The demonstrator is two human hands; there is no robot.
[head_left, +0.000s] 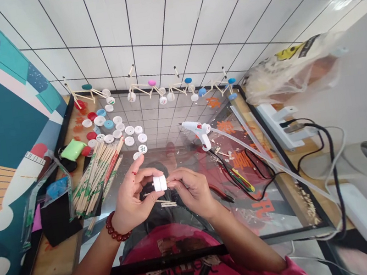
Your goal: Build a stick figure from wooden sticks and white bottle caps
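Lying left of the white caps, a bundle of wooden sticks spreads across the worktop. Just left of the caps, the left hand curls, gripping them between thumb and fingers, index raised. At their right side, the right hand pinches a thin stick meeting them. Beyond and right of the caps lies a glue gun; farther right, a utility knife.

Head view: taken from head height | aimed forward and down | black-framed rectangular glass tabletop spanned closely (full width included) | white square-tiled wall caught beyond
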